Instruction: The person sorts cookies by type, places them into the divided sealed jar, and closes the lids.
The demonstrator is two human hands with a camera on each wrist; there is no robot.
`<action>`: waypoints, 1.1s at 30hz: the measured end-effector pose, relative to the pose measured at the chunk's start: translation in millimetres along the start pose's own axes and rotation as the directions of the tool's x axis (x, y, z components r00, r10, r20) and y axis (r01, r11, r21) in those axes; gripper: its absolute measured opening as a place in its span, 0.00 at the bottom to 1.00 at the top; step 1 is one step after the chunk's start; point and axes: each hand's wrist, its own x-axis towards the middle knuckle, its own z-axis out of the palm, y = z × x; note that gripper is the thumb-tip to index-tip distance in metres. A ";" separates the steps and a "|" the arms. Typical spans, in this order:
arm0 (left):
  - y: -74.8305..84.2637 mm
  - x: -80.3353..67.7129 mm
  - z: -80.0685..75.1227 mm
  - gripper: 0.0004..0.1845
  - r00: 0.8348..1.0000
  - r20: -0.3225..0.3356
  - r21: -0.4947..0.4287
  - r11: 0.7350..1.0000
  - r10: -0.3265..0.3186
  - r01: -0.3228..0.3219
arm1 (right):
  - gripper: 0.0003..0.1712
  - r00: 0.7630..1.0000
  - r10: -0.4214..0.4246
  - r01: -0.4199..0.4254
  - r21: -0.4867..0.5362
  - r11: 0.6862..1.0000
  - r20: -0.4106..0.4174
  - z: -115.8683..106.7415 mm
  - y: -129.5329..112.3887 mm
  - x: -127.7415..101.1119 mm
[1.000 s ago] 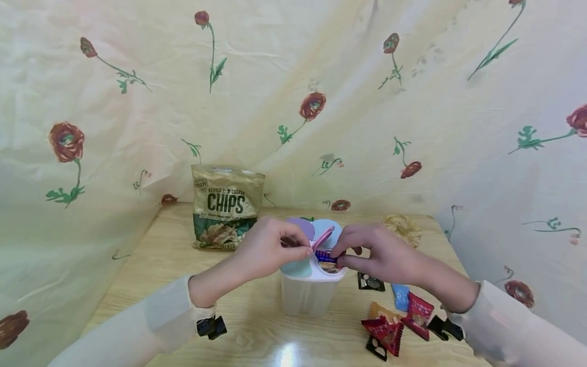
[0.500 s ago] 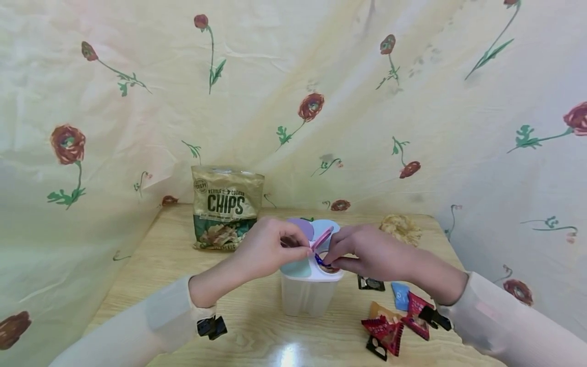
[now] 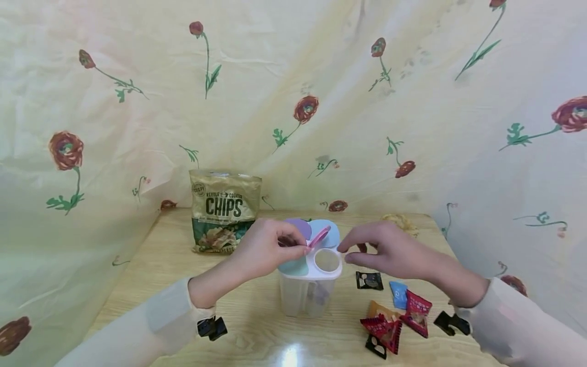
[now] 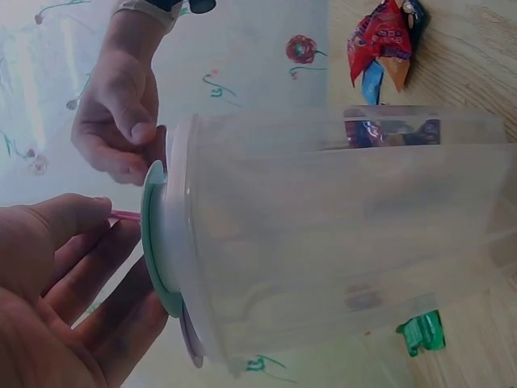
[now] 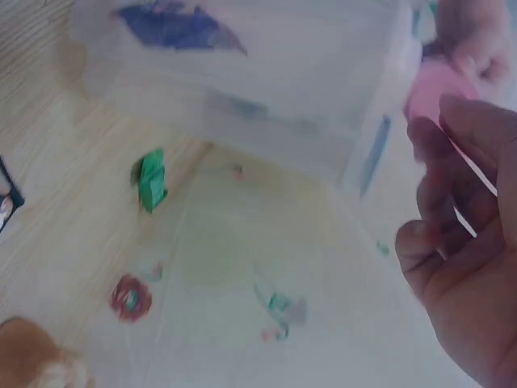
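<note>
A clear plastic container (image 3: 298, 295) with a white lid (image 3: 312, 269) stands at the table's middle. My left hand (image 3: 304, 247) pinches the lid's pink flap (image 3: 319, 236) and holds it raised over a round opening (image 3: 327, 260). Purple, blue and green flaps lie flat on the lid. A blue-wrapped snack packet (image 3: 319, 294) lies inside the container under the opening. My right hand (image 3: 344, 251) hovers just right of the opening, fingers loosely curled, holding nothing. In the left wrist view my left hand (image 4: 105, 214) pinches the pink flap (image 4: 125, 216) beside the container (image 4: 339, 234).
A gold chips bag (image 3: 224, 211) stands behind the container on the left. Several wrapped snacks (image 3: 394, 321), a black packet (image 3: 369, 280) and a blue one (image 3: 399, 294) lie on the wooden table (image 3: 151, 275) to the right. Floral cloth (image 3: 137, 102) encloses the back and sides.
My right hand pushed the blue-wrapped packet through the opening and let it go; the packet now lies inside the container. The right hand drew back slightly to the right. The left hand stayed put.
</note>
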 end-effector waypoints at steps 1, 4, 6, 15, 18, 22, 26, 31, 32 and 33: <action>-0.2 0.0 0.2 0.03 1.000 -0.002 0.002 1.000 -0.001 0.001 | 0.10 1.000 0.019 -0.019 0.010 1.000 -0.002 -2.6 2.4 -6.0; -0.5 0.2 0.5 0.03 1.000 -0.008 0.007 1.000 -0.003 0.003 | 0.10 0.996 0.089 -0.089 -0.003 0.996 -0.011 -9.1 10.6 -26.6; -0.7 0.2 0.5 0.03 1.000 -0.009 0.006 1.000 -0.003 0.003 | 0.11 0.991 0.132 -0.132 -0.013 0.991 -0.018 -11.5 18.6 -42.3; -1.7 -0.5 2.3 0.04 1.000 -0.009 0.001 1.000 -0.006 0.006 | 0.14 0.936 0.351 -0.352 0.040 0.935 0.041 -13.2 72.0 -125.4; -1.5 -0.9 2.6 0.04 1.000 -0.011 0.006 1.000 -0.008 0.008 | 0.15 0.913 0.405 -0.407 0.063 0.911 0.047 -6.0 89.9 -150.6; -0.8 -1.0 2.7 0.04 1.000 -0.011 0.014 1.000 -0.007 0.007 | 0.15 0.903 0.426 -0.430 0.125 0.894 0.055 7.8 111.3 -178.9; -0.6 -1.1 3.2 0.04 1.000 -0.011 0.012 1.000 -0.007 0.007 | 0.17 0.890 0.449 -0.455 0.187 0.871 0.077 20.0 125.3 -197.7; -0.6 -1.3 3.6 0.04 1.000 -0.016 0.005 1.000 -0.006 0.006 | 0.20 0.867 0.484 -0.498 0.236 0.834 0.117 28.3 138.1 -211.4; -0.6 -1.3 3.7 0.04 1.000 -0.017 0.005 1.000 -0.006 0.006 | 0.21 0.855 0.501 -0.518 0.246 0.819 0.131 29.4 140.3 -213.5; -0.6 -1.4 3.7 0.04 1.000 -0.016 0.005 1.000 -0.007 0.007 | 0.22 0.846 0.514 -0.534 0.259 0.805 0.143 30.6 142.9 -215.7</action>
